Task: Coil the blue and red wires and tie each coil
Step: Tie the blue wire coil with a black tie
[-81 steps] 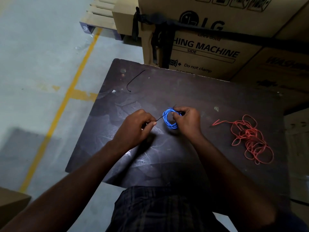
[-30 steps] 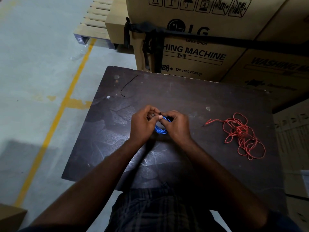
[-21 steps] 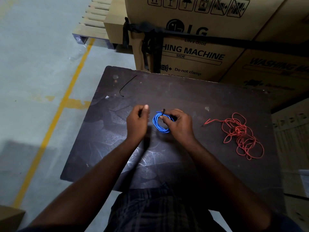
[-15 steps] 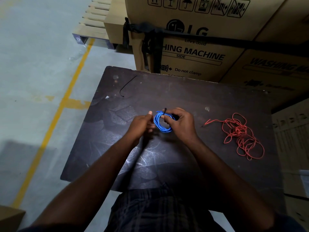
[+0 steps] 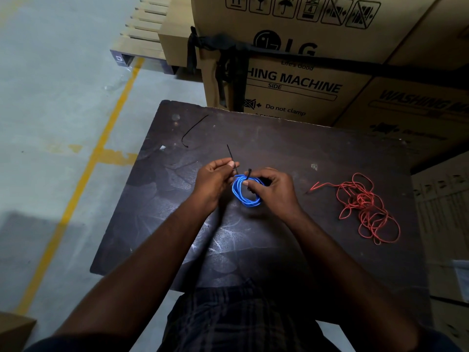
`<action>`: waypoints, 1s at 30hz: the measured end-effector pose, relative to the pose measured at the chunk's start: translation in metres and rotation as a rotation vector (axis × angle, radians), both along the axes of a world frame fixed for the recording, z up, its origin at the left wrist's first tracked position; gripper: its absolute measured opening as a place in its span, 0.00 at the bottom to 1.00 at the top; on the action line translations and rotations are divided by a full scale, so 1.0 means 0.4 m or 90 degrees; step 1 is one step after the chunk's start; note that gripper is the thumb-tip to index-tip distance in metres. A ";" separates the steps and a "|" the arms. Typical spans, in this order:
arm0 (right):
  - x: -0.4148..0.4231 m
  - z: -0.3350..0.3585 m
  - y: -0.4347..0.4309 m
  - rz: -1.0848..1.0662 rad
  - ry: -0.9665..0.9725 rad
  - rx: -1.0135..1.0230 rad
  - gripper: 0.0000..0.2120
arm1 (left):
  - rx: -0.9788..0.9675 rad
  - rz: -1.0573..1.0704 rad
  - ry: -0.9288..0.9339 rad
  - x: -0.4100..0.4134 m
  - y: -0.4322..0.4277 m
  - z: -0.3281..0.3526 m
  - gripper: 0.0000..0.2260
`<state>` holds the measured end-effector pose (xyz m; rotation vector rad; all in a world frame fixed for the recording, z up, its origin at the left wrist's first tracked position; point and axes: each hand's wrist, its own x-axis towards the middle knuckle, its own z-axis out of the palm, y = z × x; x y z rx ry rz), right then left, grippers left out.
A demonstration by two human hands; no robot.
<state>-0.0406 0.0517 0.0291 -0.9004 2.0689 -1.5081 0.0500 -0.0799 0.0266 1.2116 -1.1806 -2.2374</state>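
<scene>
The blue wire (image 5: 247, 203) is sitting as a small, tight coil at the middle of the dark surface (image 5: 253, 245), held just between the two hands; the right hand (image 5: 272, 190) is gripping the coil's right side, its fingers curling round the bundled loops and its thumb pressing on the near part of the ring; the left hand (image 5: 214, 182) is closing on a thin black tie (image 5: 231, 156), pinching it between thumb and fingertips right beside the coil's left edge; the tie's long tail is pointing up and away from the person, while a short black end is sticking up at the top of the coil next to the right fingers; whether the tie is already locked round the loops is not clear. The red wire (image 5: 363, 201) is lying loose and tangled on the right part of the surface, well apart from the hands; a second black tie (image 5: 195, 125) is lying curved near the far left corner; large cardboard cartons (image 5: 291, 80) printed with washing-machine markings are standing right behind the surface; a yellow line (image 5: 83, 174) is running along the grey floor to the left.
</scene>
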 end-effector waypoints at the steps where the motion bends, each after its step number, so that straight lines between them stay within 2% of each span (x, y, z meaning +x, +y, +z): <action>1: 0.002 0.003 0.001 0.010 -0.027 -0.001 0.07 | 0.010 0.010 0.008 -0.001 -0.005 0.003 0.03; 4: 0.006 0.012 0.001 0.052 -0.123 -0.007 0.08 | 0.048 0.008 0.043 -0.002 -0.018 0.011 0.03; 10: -0.007 0.044 0.010 0.166 -0.250 -0.027 0.08 | 0.118 -0.108 0.155 0.023 -0.023 0.034 0.05; 12: -0.016 0.054 0.014 0.171 -0.255 -0.016 0.08 | 0.088 -0.166 0.152 0.040 -0.028 0.045 0.06; 16: -0.036 0.074 0.017 0.166 -0.242 -0.001 0.10 | -0.054 -0.289 0.108 0.059 -0.032 0.068 0.05; 20: -0.037 0.091 0.012 0.154 -0.217 -0.006 0.12 | -0.133 -0.303 0.098 0.054 -0.026 0.078 0.06; 24: -0.037 0.094 0.014 0.140 -0.203 -0.001 0.10 | -0.161 -0.292 0.090 0.050 -0.015 0.080 0.06; 27: -0.039 0.090 0.017 0.137 -0.206 -0.003 0.07 | -0.132 -0.274 0.113 0.046 -0.003 0.087 0.06; 30: -0.037 0.090 0.016 0.135 -0.212 -0.017 0.10 | -0.094 -0.251 0.135 0.041 0.006 0.090 0.07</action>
